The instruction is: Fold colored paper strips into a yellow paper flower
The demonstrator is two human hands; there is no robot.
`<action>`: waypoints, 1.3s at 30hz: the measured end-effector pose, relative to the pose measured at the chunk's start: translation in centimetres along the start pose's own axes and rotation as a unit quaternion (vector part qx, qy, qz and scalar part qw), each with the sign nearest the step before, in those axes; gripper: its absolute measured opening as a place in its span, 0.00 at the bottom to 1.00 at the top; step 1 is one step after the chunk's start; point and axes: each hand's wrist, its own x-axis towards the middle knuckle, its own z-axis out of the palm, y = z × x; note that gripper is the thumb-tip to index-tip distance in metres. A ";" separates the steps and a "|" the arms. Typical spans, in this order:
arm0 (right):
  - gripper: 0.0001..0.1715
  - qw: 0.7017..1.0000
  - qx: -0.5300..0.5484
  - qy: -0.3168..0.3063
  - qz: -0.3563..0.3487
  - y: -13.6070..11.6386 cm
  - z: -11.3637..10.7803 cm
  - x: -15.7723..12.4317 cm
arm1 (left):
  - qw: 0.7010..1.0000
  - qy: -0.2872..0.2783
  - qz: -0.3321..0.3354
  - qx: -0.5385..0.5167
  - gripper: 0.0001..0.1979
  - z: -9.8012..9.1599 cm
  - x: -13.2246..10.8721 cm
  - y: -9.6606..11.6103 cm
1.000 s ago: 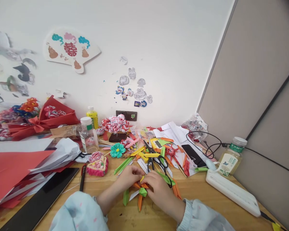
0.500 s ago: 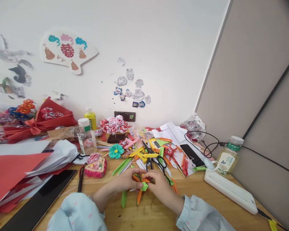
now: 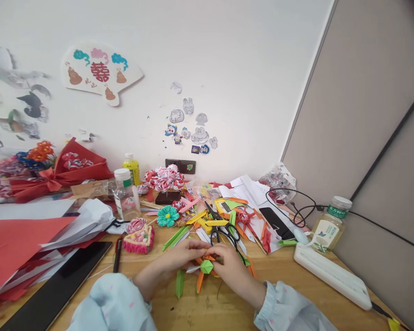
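Note:
Both hands meet above the front of the wooden table, working on a folded paper piece (image 3: pixel 207 266) in green and orange. My left hand (image 3: pixel 185 253) comes in from the left with its fingertips closed on the piece's upper part. My right hand (image 3: pixel 226 262) pinches it from the other side, thumb and fingers together. The green folded face points toward me. Below it lie a green paper strip (image 3: pixel 180 283) and an orange strip (image 3: pixel 200 282); I cannot tell whether they join the piece. Black-handled scissors (image 3: pixel 224 232) lie just behind my hands.
Folded paper strips (image 3: pixel 200 220) are heaped behind the scissors, with a phone (image 3: pixel 276 223) to their right. A white power strip (image 3: pixel 331 276) and a bottle (image 3: pixel 329 225) stand right. On the left are a black tablet (image 3: pixel 58 289), a pen (image 3: pixel 117 255) and red paper (image 3: pixel 20 248).
My left fingers have moved up onto the top of the paper piece, closer to my right fingers. More of its green face shows now. The camera view has shifted slightly.

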 end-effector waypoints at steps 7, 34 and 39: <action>0.19 0.998 -0.025 -0.025 -0.046 -0.2 0.4 -0.2 | 0.996 0.080 0.007 -0.046 0.11 0.4 1.2 -1.4; 0.16 0.990 -0.116 -0.028 -0.072 -1.3 0.6 -0.9 | 0.983 0.168 0.041 -0.058 0.05 1.4 1.4 -1.7; 0.17 0.982 -0.143 -0.034 -0.119 -0.9 0.8 -1.1 | 0.981 0.176 0.026 -0.074 0.07 1.4 1.5 -2.1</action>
